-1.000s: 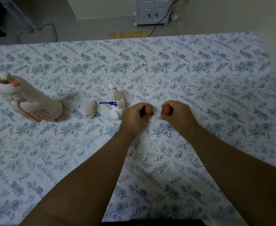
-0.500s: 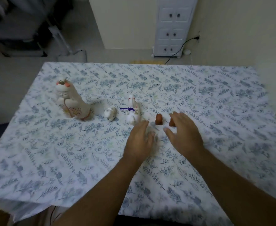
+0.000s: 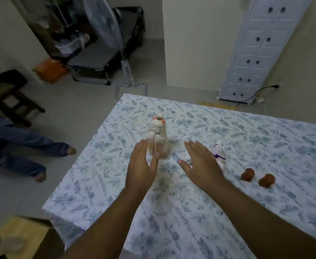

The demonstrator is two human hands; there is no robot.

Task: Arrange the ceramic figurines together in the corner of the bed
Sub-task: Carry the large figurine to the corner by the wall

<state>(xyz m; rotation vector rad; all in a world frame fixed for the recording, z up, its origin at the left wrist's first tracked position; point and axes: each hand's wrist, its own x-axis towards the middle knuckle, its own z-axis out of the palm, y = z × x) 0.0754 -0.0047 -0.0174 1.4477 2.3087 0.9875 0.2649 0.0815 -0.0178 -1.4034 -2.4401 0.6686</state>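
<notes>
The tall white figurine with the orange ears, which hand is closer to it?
Left. The left hand is open right at the tall figurine's base, its fingertips overlapping it. The right hand, also open, sits farther to the right, over the smaller figurines.

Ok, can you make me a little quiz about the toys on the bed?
1. True or false: both hands are empty.
2. How many small brown figurines lie at the right?
3. The tall white figurine stands: A) upright B) tipped over

Key:
1. True: the left hand and right hand are open.
2. Two brown figurines.
3. A: the tall white figurine stands upright on the bed.
</notes>
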